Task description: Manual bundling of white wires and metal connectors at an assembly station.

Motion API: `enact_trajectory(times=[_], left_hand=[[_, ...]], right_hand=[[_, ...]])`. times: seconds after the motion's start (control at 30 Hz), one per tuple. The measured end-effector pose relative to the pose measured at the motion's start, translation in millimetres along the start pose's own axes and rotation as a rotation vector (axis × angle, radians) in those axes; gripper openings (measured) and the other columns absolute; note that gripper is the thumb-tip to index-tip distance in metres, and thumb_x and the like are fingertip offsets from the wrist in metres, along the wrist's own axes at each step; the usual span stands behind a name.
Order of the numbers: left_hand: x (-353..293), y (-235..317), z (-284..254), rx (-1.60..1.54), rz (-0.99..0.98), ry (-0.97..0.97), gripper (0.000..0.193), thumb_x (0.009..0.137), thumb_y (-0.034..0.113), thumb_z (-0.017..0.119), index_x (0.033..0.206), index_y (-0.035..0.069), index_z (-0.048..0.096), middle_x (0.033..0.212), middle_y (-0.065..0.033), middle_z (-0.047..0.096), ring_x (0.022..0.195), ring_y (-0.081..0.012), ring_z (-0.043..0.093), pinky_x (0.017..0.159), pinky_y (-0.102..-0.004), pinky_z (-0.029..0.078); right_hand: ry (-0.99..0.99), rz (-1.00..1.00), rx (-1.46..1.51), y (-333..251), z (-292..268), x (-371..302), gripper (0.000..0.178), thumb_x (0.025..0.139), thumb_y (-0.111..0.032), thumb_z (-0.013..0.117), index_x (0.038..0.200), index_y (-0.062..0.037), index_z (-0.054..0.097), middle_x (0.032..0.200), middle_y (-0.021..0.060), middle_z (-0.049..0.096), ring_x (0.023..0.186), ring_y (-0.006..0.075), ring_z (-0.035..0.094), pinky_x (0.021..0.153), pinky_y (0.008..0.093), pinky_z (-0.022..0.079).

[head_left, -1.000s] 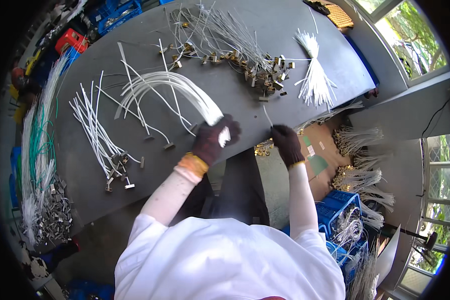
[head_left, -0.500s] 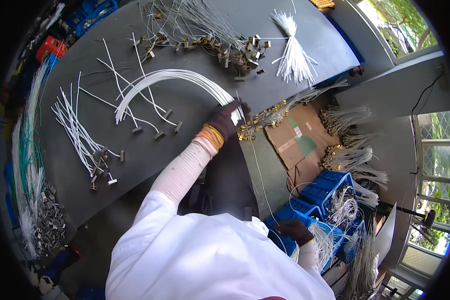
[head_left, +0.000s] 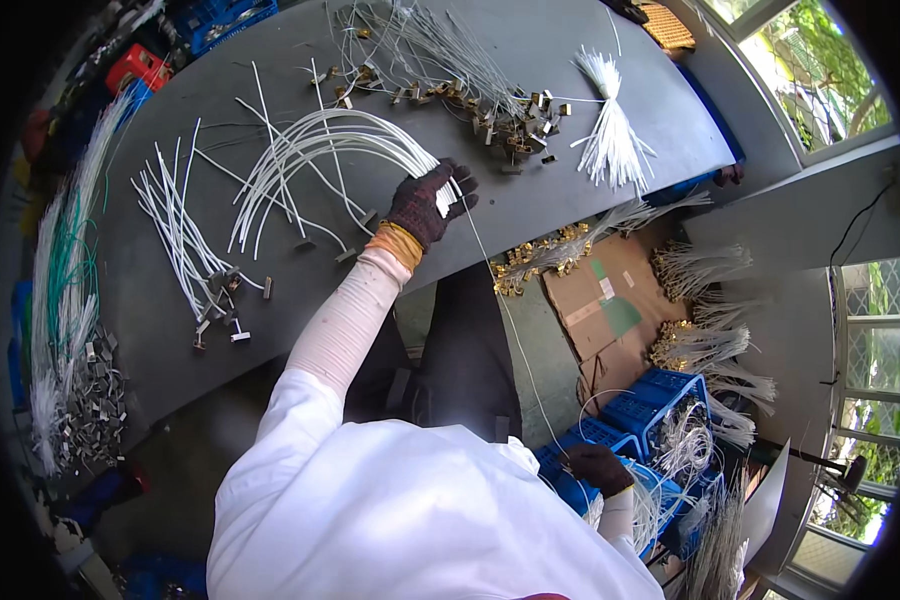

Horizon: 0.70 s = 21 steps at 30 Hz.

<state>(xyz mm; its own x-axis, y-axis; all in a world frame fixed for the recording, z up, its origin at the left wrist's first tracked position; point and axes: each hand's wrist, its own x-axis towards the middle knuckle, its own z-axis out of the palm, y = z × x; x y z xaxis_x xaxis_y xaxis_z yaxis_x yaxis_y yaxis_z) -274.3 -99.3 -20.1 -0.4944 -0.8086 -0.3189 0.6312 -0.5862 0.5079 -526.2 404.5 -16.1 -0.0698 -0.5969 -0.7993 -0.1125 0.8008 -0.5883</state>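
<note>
Cables [head_left: 417, 157] pass partly hidden through the gloved left hand [head_left: 422, 208].

Over the grey table [head_left: 685, 125] I see the gloved left hand [head_left: 430, 205] gripping curved white cords [head_left: 355, 122]; a thin strand [head_left: 513, 325] runs down into the right hand [head_left: 598, 468], near blue crates [head_left: 634, 410].

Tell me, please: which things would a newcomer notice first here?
Probably the arching bundle of white cables, held in the gloved left hand over the grey table. A thin pale strand runs from near that hand down toward the right hand, by the blue crates at lower right. A fanned white sheaf lies toward the table's right end.
</note>
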Motion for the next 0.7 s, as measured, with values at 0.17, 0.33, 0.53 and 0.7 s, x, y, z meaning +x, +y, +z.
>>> enact_trajectory(times=[0.17, 0.33, 0.53, 0.7], left_hand=[[-4.4, 2.0, -2.4, 0.054, -0.049, 0.008, 0.025, 0.096, 0.016, 0.058, 0.118, 0.005, 0.059, 0.111, -0.0133, 0.066, 0.106, -0.0315, 0.065, 0.093, -0.0500, 0.053], [-32.1, 3.1, -3.0, 0.131, -0.153, -0.096, 0.026, 0.097, 0.018, 0.058, 0.120, 0.006, 0.059, 0.113, -0.0119, 0.065, 0.110, -0.0309, 0.063, 0.095, -0.0498, 0.051], [-93.4, 2.5, -9.8, 0.128, -0.145, -0.180, 0.026, 0.096, 0.020, 0.061, 0.116, 0.004, 0.063, 0.112, -0.0090, 0.068, 0.110, -0.0258, 0.063, 0.092, -0.0453, 0.052], [-154.8, 22.5, 6.5, 0.849, 0.238, -0.182, 0.025, 0.095, 0.019, 0.063, 0.113, 0.002, 0.068, 0.104, -0.0069, 0.070, 0.100, -0.0157, 0.065, 0.085, -0.0292, 0.050]], right_hand=[[0.032, 0.008, 0.053, 6.2, -3.7, -3.6, 0.021, 0.086, -0.023, 0.069, 0.099, -0.0071, 0.074, 0.079, 0.0005, 0.066, 0.070, 0.0102, 0.058, 0.064, 0.0272, 0.047], [0.073, 0.013, -0.059, -45.4, 8.0, 7.0, 0.021, 0.087, -0.020, 0.067, 0.100, -0.0054, 0.073, 0.079, -0.0004, 0.065, 0.072, 0.0099, 0.058, 0.065, 0.0267, 0.048], [-0.069, -0.262, 0.050, -123.6, 33.6, 96.5, 0.020, 0.088, -0.014, 0.066, 0.104, -0.0025, 0.070, 0.081, 0.0005, 0.064, 0.073, 0.0090, 0.057, 0.066, 0.0247, 0.048], [-0.184, -0.633, 0.088, -238.6, 84.1, 146.9, 0.029, 0.085, -0.009, 0.066, 0.114, -0.0027, 0.065, 0.097, 0.0036, 0.064, 0.080, 0.0110, 0.060, 0.070, 0.0264, 0.050]])
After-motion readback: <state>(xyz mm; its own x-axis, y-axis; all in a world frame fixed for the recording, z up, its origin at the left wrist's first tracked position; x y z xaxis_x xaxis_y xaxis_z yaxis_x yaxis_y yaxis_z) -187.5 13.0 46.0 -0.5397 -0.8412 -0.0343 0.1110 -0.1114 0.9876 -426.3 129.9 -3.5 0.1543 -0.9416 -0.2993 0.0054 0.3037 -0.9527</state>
